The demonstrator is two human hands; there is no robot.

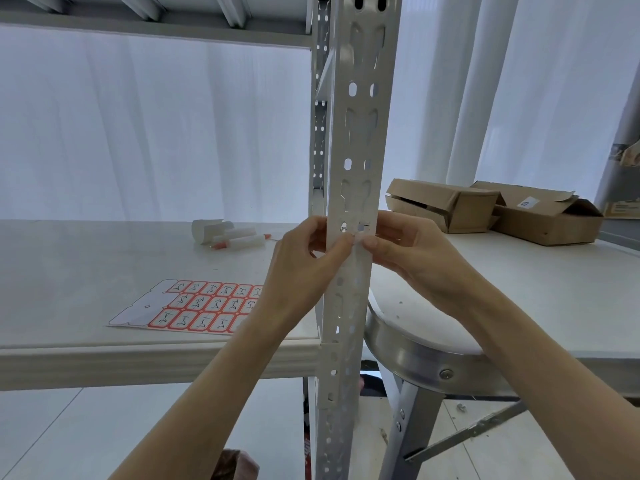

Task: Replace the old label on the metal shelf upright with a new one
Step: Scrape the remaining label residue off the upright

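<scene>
Both hands are up at the upright [356, 133], a pale grey metal post punched with oval holes and keyhole slots all the way along its front. The left hand [301, 261] wraps its fingers round the post's left edge, thumb laid across the front face. The right hand [408, 247] mirrors it, fingers curled behind the right edge, thumb coming in from the other side. So each hand is clasping the post, and the two thumb tips meet just under a pair of oval holes.

Between those thumb tips sits a small whitish label [356, 239]. It is flat against the metal, as far as I can tell, since the thumbs cover most of it.

Below and left of the left hand, a label sheet [204, 306] lies on the shelf board [104, 265], with red-bordered stickers in rows and its left end peeled bare. Beyond that hand lie white tubes [235, 237] with orange tips. There is open board around both.

Under the right wrist, a round metal-rimmed stool [415, 348] crowds the post. Past the right hand are two cardboard boxes [491, 209].
</scene>
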